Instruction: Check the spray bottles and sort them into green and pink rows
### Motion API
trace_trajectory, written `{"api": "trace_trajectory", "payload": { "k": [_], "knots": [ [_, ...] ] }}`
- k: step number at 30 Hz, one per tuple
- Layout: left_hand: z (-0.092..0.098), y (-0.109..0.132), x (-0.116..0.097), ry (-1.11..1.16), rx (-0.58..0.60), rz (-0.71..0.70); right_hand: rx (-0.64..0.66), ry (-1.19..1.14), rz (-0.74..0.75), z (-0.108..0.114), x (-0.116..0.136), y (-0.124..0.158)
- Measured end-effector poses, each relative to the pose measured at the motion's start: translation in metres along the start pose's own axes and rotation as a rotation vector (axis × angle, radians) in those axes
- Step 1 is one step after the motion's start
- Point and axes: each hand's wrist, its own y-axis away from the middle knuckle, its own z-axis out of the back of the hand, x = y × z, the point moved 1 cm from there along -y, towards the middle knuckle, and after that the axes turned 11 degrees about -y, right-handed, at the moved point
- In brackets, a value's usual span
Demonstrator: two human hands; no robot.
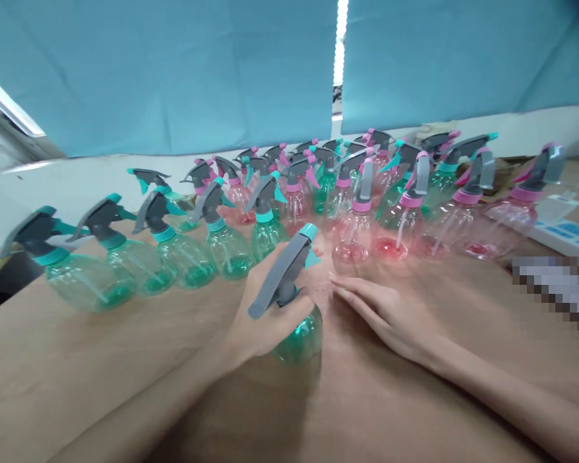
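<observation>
A clear green spray bottle [299, 341] with a grey and turquoise trigger head stands in front of me, and my left hand [265, 302] is wrapped around its neck below the trigger. To the right of that bottle, my right hand [381, 305] rests on the wooden table, holding nothing, its fingers stretched out and close together. Its fingertips point toward the bottle without touching it. Beyond the hands, a row of green spray bottles [229, 251] extends to the left. Pink spray bottles [354, 235] stand to the right, nearest the right hand's fingertips.
Several more green and pink bottles crowd together farther back, such as a pink one [296, 202]. A white power strip [567, 235] lies at the right, beside a pixelated patch. A blue curtain [174, 71] hangs behind the wooden table [367, 411].
</observation>
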Motion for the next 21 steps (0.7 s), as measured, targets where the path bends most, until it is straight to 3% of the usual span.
{"api": "trace_trajectory", "payload": {
  "k": [5,10,17,21],
  "knots": [
    [-0.009,0.001,0.004,0.128,-0.023,0.001,-0.188,-0.098,0.103,0.000,0.009,0.008],
    [-0.017,-0.001,0.001,0.143,-0.062,-0.037,-0.141,-0.135,0.186,-0.011,0.020,0.012],
    [-0.020,-0.003,-0.004,0.297,-0.074,-0.081,-0.102,-0.171,0.135,-0.021,0.048,0.005],
    [-0.017,-0.005,-0.002,0.276,-0.056,-0.075,-0.088,-0.209,0.079,-0.030,0.065,-0.005]
  ]
}}
